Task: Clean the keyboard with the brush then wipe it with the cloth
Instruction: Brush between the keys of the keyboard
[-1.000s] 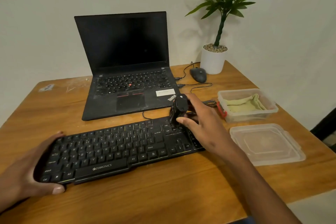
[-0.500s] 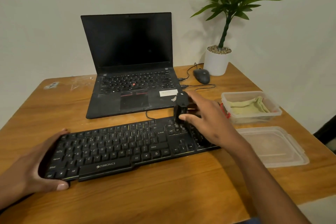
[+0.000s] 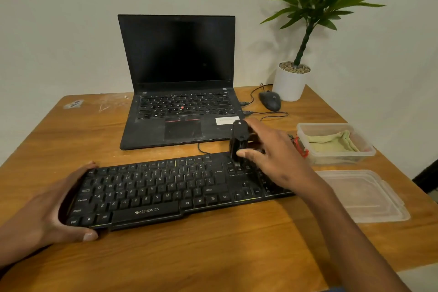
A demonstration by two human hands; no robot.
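A black Zebronics keyboard (image 3: 166,189) lies across the wooden table in front of me. My left hand (image 3: 47,211) grips its left end, thumb along the front edge and fingers round the back. My right hand (image 3: 277,161) holds a small black brush (image 3: 238,142) upright between thumb and fingers, its bristles down on the keys near the keyboard's upper right. The hand hides the number pad. A pale green cloth (image 3: 331,143) lies folded in a clear plastic box (image 3: 369,149) to the right.
An open black laptop (image 3: 177,92) stands behind the keyboard, cables trailing to a black mouse (image 3: 270,101). A white potted plant (image 3: 291,83) sits at the back right. The box's clear lid (image 3: 362,194) lies flat near the table's right edge.
The brush and my right hand have stayed on the same upper-right keys, shifting only slightly. My left hand keeps its grip. The camera has drifted a little.
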